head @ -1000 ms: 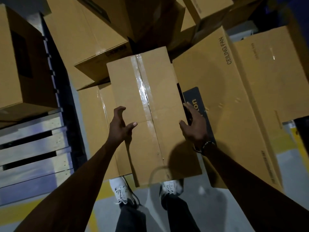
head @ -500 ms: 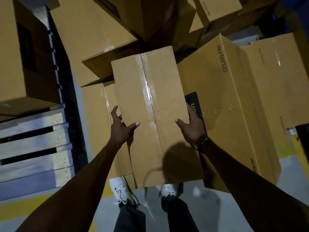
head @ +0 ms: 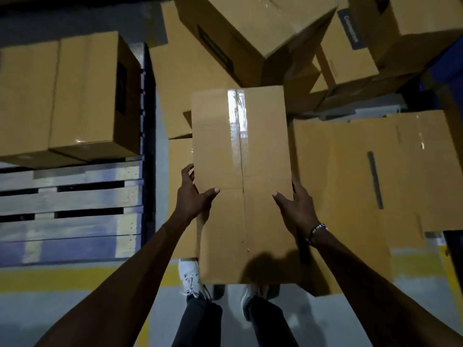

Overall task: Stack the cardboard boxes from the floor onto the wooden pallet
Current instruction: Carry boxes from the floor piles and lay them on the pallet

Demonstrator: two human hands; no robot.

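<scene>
A long taped cardboard box [head: 240, 176] is held in front of me, above the floor and my feet. My left hand [head: 193, 194] grips its left edge, thumb on top. On the opposite edge my right hand [head: 295, 204] does the same. The wooden pallet [head: 70, 211] lies to the left, with grey slats showing in its near part. Two cardboard boxes [head: 62, 96] stand side by side on its far part.
Several more cardboard boxes lie on the floor: a flat one [head: 363, 186] at the right, a tilted pile [head: 253, 33] at the back, another [head: 178, 191] under the held box. A yellow floor line [head: 62, 279] runs along the pallet's near edge. My white shoes [head: 190, 276] are below the box.
Both hands have closed on the box's sides and lifted it off the pile. The view has swung left, showing more of the pallet and its boxes.
</scene>
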